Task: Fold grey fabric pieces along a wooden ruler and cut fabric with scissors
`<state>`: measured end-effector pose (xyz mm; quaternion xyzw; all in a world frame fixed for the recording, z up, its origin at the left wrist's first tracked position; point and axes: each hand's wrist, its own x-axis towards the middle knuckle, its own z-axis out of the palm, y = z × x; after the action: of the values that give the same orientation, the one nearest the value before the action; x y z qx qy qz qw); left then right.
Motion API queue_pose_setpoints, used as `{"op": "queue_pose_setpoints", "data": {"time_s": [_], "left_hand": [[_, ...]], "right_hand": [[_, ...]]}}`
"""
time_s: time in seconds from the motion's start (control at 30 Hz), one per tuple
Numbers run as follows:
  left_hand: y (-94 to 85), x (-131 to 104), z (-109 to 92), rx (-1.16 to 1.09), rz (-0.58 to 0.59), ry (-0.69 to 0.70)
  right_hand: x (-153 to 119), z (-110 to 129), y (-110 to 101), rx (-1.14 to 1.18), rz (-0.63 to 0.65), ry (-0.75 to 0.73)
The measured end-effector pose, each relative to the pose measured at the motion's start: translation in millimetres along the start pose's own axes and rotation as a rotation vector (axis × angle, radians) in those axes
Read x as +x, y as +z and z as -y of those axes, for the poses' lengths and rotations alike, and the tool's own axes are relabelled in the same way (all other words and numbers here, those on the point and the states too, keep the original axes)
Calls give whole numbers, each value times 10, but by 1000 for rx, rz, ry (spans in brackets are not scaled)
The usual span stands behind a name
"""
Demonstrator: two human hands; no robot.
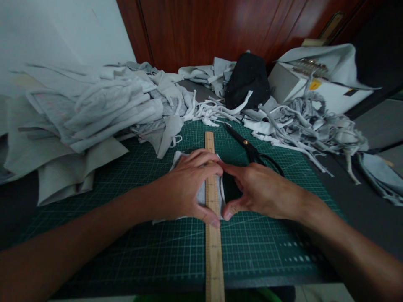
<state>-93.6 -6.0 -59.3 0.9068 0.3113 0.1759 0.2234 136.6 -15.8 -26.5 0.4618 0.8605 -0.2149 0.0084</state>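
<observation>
A wooden ruler (214,247) lies lengthwise over a small piece of light grey fabric (201,195), its near end jutting past the mat's front edge. My left hand (189,180) rests spread on the fabric, with fingers and thumb pressing on the ruler. To the right of the ruler, my right hand (258,188) touches the fabric's right edge with thumb and forefinger held apart. Its other fingers are partly hidden. Black scissors (247,144) lie just beyond my right hand, blades pointing away. Much of the fabric is covered by my left hand.
Under everything lies a green cutting mat (157,256). Grey fabric is heaped at the left (103,105). Cut strips (302,121) pile up at the right, beside a white box (286,79). A black cloth bundle (248,79) stands at the back before a wooden door (201,29).
</observation>
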Motion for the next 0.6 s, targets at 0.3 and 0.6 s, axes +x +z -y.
{"op": "queue_pose_setpoints", "data": {"time_s": [0.3,0.6], "left_hand": [[2,4,21,23,33,-13],[30,-2,56,41,7,26]], "right_hand": [[-49,-15,-24,86,33,15],[-241,61,-198,609,63,-105]]}}
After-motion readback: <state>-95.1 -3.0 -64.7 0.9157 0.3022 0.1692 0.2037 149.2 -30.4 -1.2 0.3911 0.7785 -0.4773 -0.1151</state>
